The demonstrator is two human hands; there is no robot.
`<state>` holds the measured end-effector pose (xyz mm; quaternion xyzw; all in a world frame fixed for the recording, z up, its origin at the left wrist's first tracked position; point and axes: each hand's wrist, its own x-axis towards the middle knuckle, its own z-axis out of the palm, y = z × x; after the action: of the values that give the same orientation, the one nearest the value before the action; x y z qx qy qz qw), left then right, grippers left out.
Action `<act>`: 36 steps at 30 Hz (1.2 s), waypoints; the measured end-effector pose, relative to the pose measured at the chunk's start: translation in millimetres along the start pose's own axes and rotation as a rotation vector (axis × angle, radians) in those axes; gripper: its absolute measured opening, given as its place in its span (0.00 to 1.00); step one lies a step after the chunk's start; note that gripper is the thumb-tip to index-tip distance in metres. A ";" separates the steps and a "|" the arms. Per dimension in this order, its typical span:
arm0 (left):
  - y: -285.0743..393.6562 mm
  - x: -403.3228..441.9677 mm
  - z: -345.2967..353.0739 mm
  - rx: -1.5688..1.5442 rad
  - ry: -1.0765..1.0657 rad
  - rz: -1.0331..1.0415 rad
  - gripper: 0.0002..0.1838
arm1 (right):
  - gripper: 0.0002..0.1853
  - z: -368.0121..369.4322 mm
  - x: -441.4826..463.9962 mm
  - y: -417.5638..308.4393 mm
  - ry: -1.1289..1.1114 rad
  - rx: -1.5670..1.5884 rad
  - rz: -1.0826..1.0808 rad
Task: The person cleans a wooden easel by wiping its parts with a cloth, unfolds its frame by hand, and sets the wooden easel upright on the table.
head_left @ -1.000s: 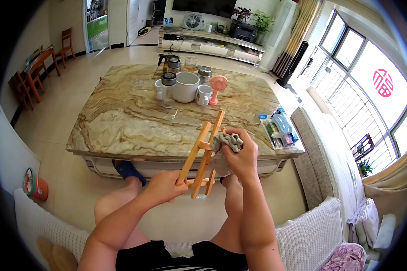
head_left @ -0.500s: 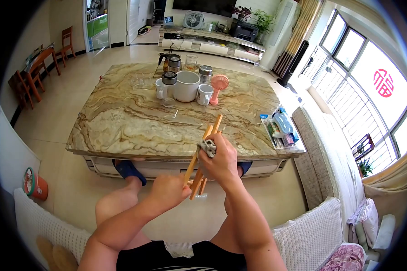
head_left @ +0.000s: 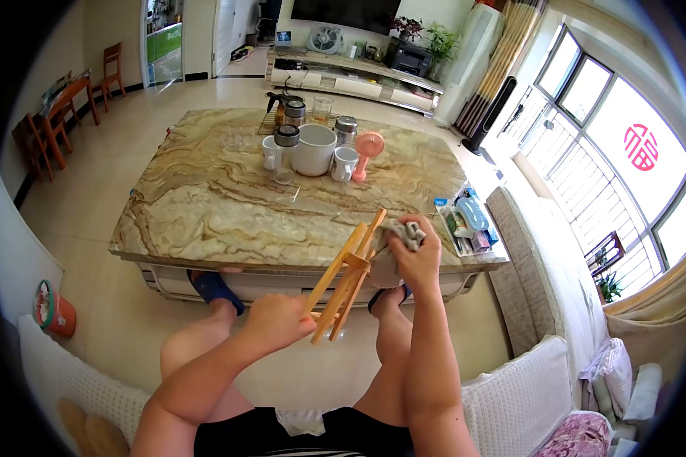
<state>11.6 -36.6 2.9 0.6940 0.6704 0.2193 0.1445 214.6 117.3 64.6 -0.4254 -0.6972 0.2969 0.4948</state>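
Note:
My left hand (head_left: 276,324) is closed around the lower end of a small wooden easel (head_left: 345,286), which slants up and to the right above the floor, in front of the table edge. My right hand (head_left: 422,260) grips a crumpled grey cloth (head_left: 389,244). Part of the cloth hangs below the fingers, beside the easel's upper part. Whether cloth and wood touch, I cannot tell.
A marble-topped table (head_left: 206,213) stands ahead. It bears a white pot (head_left: 313,150), mugs, jars, a pink handheld fan (head_left: 369,154) and a tray of packets (head_left: 471,228). A couch (head_left: 511,388) is around me; a bin (head_left: 56,311) stands left.
My right hand with the cloth has moved right, off the easel's middle, leaving more of the wood visible. My left hand keeps its hold, and the easel leans slightly more to the right.

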 end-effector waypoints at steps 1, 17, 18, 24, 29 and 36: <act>-1.8 0.2 -3.8 -0.034 -0.019 0.001 0.16 | 0.14 -1.0 -1.5 -1.0 -0.108 0.084 -0.062; -8.4 5.5 -14.7 -0.083 -0.111 0.178 0.13 | 0.15 -12.3 4.2 8.5 0.164 -0.348 -0.419; -5.6 6.1 -16.4 -0.082 -0.110 0.179 0.13 | 0.13 -18.1 5.0 5.9 0.185 -0.208 -0.220; 6.9 12.3 -21.7 -0.251 0.028 -0.010 0.14 | 0.12 -13.3 -2.4 5.1 -0.127 0.260 0.230; 4.1 21.6 -1.7 -0.390 0.309 -0.057 0.16 | 0.23 33.3 -29.8 -21.7 -0.453 0.123 0.172; 6.0 30.3 14.7 -0.235 0.409 0.064 0.26 | 0.19 45.2 -39.1 -34.0 -0.293 -0.052 0.035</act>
<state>24.2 -5.4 -3.4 0.6344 0.6332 0.4364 0.0784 167.5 67.2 60.8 -0.4022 -0.7620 0.3462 0.3712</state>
